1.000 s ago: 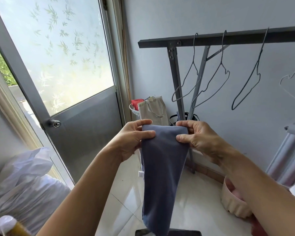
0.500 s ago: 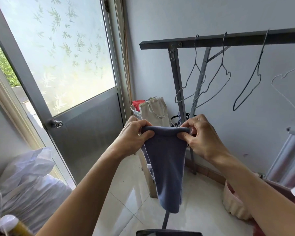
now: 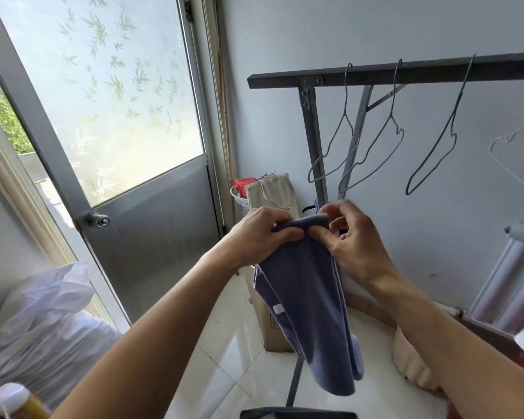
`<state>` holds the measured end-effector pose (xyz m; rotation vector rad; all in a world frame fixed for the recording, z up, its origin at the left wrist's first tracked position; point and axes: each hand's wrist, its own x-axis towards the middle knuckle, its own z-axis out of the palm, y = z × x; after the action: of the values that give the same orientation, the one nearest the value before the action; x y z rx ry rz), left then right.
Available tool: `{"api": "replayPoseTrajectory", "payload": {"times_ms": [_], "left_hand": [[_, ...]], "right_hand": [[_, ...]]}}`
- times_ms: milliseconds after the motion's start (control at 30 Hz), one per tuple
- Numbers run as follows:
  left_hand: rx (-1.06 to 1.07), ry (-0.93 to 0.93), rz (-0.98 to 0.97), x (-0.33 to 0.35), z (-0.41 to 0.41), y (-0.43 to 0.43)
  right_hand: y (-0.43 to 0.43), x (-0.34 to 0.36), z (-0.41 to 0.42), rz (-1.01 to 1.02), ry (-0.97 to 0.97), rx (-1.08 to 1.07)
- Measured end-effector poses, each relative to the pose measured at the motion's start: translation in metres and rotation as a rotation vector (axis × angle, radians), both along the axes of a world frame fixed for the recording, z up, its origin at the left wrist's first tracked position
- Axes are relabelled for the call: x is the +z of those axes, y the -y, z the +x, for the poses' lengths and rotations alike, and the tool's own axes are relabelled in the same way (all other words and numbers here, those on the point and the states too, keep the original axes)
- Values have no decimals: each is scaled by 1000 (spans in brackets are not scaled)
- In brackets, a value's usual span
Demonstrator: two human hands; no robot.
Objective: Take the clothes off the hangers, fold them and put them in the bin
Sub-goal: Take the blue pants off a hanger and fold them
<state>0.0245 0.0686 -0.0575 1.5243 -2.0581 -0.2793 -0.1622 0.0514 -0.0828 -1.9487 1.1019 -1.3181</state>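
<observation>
A blue-grey garment hangs folded lengthwise in front of me, a white label showing on its left side. My left hand grips its top fold from the left. My right hand pinches the same top edge from the right, thumb close to my left thumb. Several bare wire hangers hang on the dark rack bar behind. A pale pink bin stands on the floor under my right forearm, mostly hidden.
A metal door with frosted glass stands ajar at left. White plastic bags lie at lower left. A canvas bag and a white basket fill the corner. Silver rolls lean at right.
My hands have come closer together, narrowing the top fold of the garment. Over the second, the hanging length got shorter and the cloth now swings to the lower right.
</observation>
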Motion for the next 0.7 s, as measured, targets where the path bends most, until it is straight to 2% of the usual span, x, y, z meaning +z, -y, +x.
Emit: {"api": "replayPoseTrajectory", "payload": {"times_ms": [133, 300, 433, 700], "left_hand": [[-31, -62, -41, 8, 1, 2], [-51, -81, -60, 20, 3, 5], [-50, -82, -99, 31, 9, 7], [-28, -160, -85, 47, 19, 8]], "right_hand": [[-11, -20, -3, 98, 142, -7], [-18, -49, -3, 310, 26, 236], [-16, -70, -4, 503, -101, 345], [-5, -102, -6, 754, -100, 386]]}}
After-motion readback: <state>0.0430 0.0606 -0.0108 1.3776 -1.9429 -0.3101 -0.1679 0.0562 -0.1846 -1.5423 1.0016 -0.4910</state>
